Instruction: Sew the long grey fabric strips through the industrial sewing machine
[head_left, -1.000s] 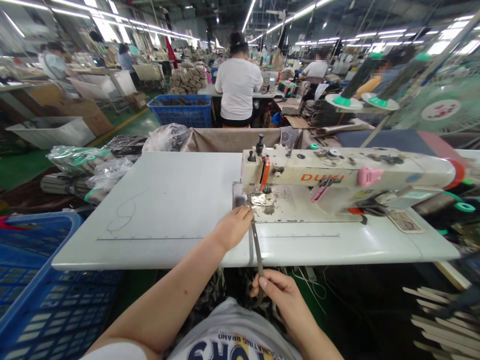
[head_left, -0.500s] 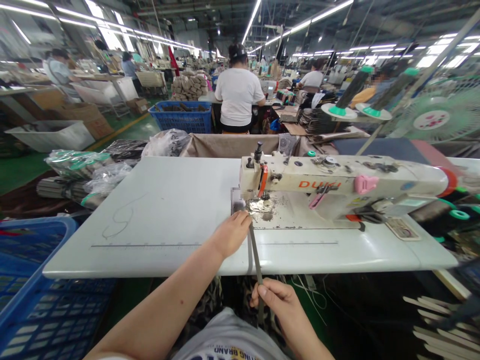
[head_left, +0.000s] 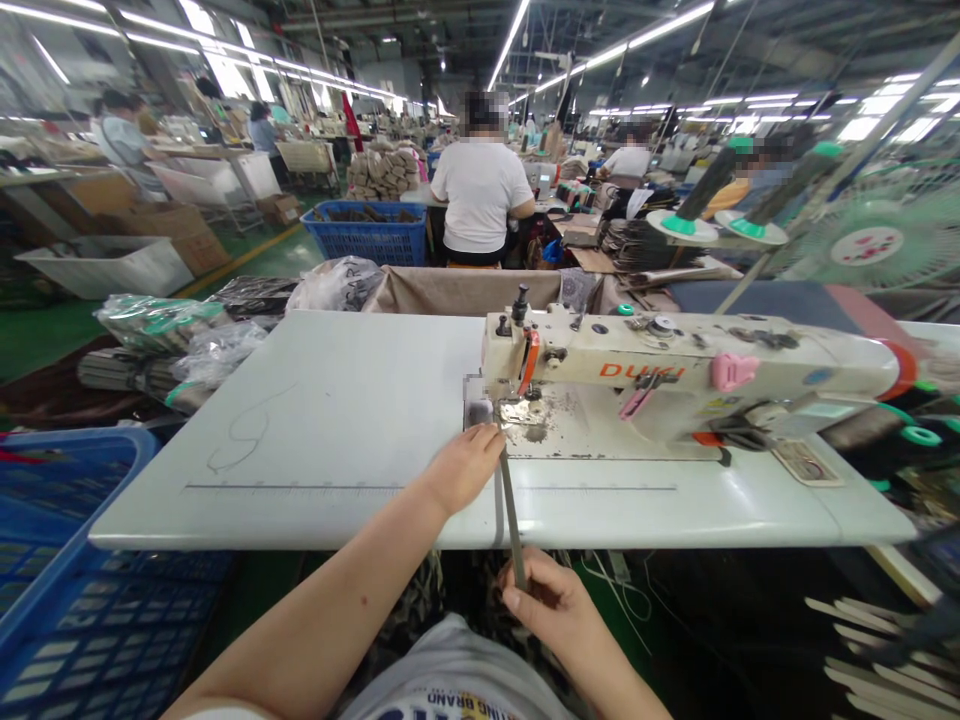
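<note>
A cream sewing machine stands on the white table. A narrow dark strap runs from under its presser foot toward me, over the table's front edge. My left hand rests on the table just left of the foot, with its fingertips pinched on the strap's far end. My right hand is below the table edge, thumb and fingers closed on the strap's near end, holding it taut.
A blue crate sits at my lower left. Plastic-wrapped bundles lie off the table's left edge. Thread cones and a fan stand at the right. A person in a white shirt sits with their back to me.
My right hand has slid a little up the strap toward the table edge. My left hand stays by the presser foot.
</note>
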